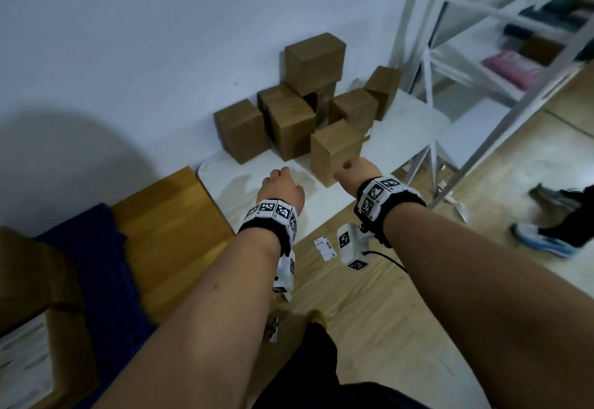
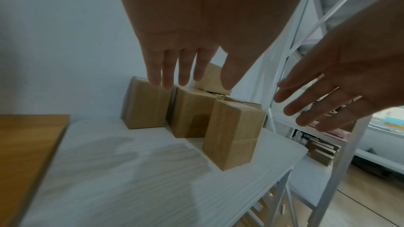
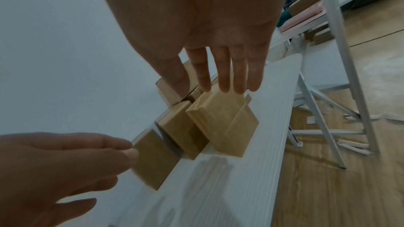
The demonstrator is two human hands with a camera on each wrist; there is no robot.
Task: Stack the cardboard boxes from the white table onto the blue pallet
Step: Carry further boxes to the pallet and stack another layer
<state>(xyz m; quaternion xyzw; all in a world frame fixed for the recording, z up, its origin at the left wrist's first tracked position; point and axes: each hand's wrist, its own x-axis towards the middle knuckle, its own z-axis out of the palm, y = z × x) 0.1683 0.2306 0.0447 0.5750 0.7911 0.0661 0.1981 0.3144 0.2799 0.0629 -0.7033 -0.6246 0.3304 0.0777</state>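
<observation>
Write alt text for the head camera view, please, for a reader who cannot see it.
Two bare hands, the left hand and the right hand, reach open toward cardboard boxes clustered on a white table against a wall. A blue pallet lies lower left.

— What can't you make out?
— The blue pallet (image 1: 106, 280) runs off the frame's left edge; the shelf (image 1: 501, 55) contents are blurred.
— And the fingers?
— Hidden behind both hands (head view).

Dim, bluish indoor light. A large soft shadow falls on the wall (image 1: 80, 158). Wide-angle distortion bends the shelving (image 1: 482, 55) at the edges. The wrist views show motion blur, with soft shadows of the hands on the surface (image 2: 131, 170).
</observation>
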